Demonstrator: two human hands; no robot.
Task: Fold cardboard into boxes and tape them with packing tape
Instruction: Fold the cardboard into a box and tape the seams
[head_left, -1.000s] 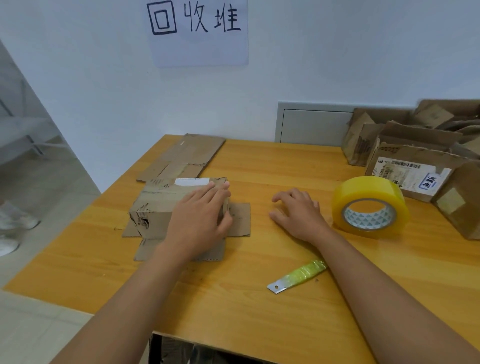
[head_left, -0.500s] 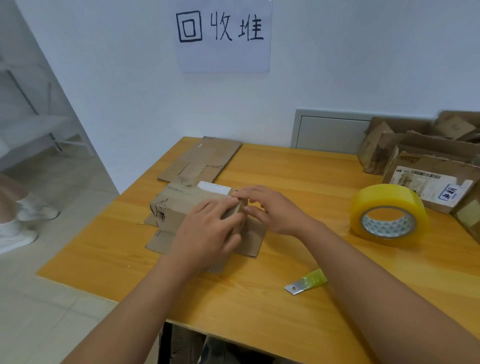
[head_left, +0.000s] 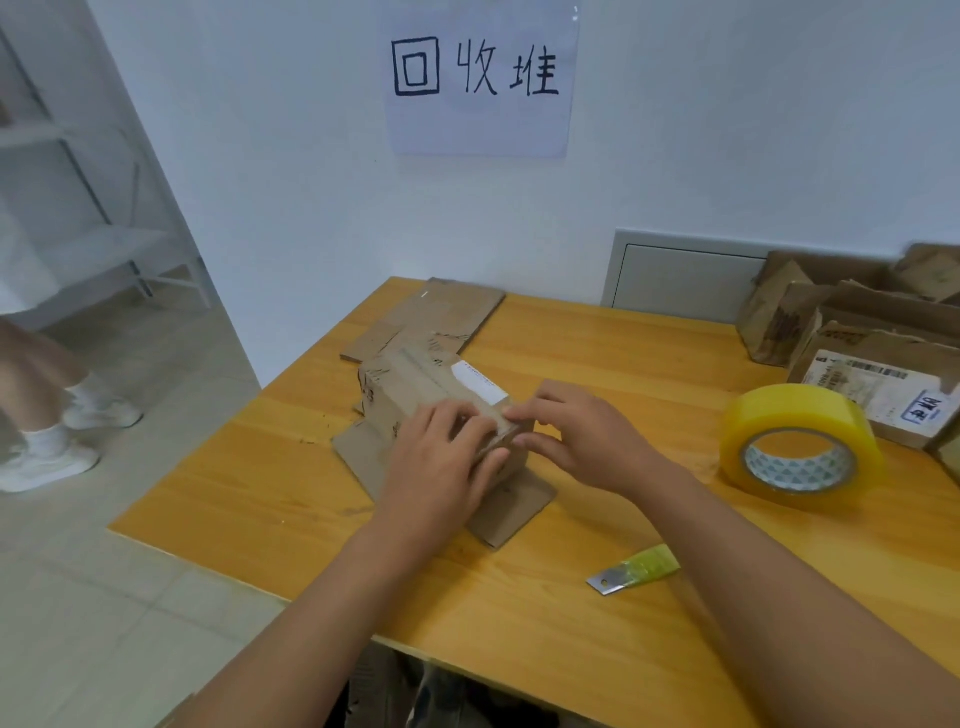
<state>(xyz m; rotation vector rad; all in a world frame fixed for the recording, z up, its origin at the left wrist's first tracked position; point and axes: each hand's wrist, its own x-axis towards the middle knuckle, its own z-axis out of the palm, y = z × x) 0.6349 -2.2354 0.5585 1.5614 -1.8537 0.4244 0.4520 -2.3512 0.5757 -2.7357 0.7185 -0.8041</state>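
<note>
My wooden, honey-coloured table (head_left: 270, 499) stands against a white wall, where a white paper sign (head_left: 480, 78) with black handwritten characters hangs above its far edge. Just above the table's far right part, a grey metal hatch (head_left: 685, 278) sits in that wall. Left of the table, someone's white sneakers (head_left: 49, 457) stand on the pale tiled floor.

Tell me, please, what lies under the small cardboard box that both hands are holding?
Under the box flat cardboard flaps spread on the table. The left hand and right hand cover its near end, so that part stays unseen.
</note>
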